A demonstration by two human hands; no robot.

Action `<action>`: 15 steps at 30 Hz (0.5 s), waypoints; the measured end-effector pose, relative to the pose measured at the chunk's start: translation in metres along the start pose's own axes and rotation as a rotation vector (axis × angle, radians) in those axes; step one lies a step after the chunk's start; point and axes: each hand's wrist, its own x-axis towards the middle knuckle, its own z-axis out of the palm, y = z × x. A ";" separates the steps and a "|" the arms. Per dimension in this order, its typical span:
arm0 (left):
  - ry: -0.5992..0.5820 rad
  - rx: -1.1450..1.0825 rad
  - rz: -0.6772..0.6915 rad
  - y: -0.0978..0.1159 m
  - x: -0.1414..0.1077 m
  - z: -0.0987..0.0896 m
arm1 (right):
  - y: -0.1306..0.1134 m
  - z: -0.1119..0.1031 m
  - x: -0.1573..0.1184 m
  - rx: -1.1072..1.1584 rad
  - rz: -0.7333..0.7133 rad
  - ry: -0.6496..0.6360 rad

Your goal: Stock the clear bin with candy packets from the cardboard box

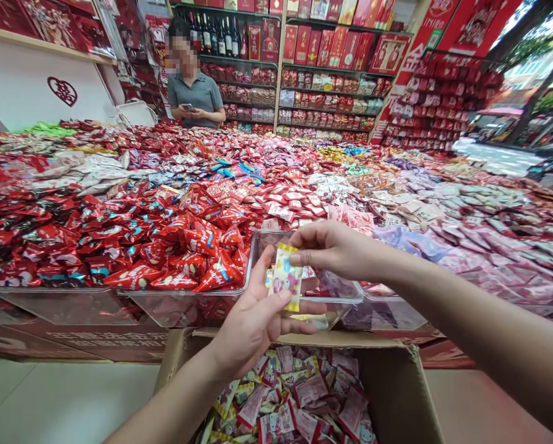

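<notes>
Between my two hands is a small candy packet [287,279], white with yellow ends and a pink cartoon figure. My left hand [258,308] holds its lower part, the thumb on the front and other fingers stretched out beneath. The thumb and fingers of my right hand [325,250] pinch its upper edge. Behind the hands stands a clear plastic bin [253,259] with a few packets inside, partly hidden by my fingers. Below them, an open cardboard box [396,382] holds many similar pink, yellow and white candy packets [311,390].
Clear bins line the counter, heaped with red candy packets [202,246] on the left and pink packets [479,265] on the right. Across the counter a person [193,92] in a grey shirt holds a phone. Shelves [280,68] with bottles and red boxes stand behind.
</notes>
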 end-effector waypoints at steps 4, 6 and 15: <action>0.139 0.391 0.144 -0.009 -0.026 -0.017 | 0.022 -0.015 0.011 -0.387 0.182 0.096; 0.166 0.636 0.253 -0.015 -0.042 -0.031 | 0.036 -0.014 0.021 -0.598 0.309 0.055; 0.177 1.388 0.545 -0.041 -0.098 -0.111 | 0.073 0.047 0.057 -0.878 0.544 -0.691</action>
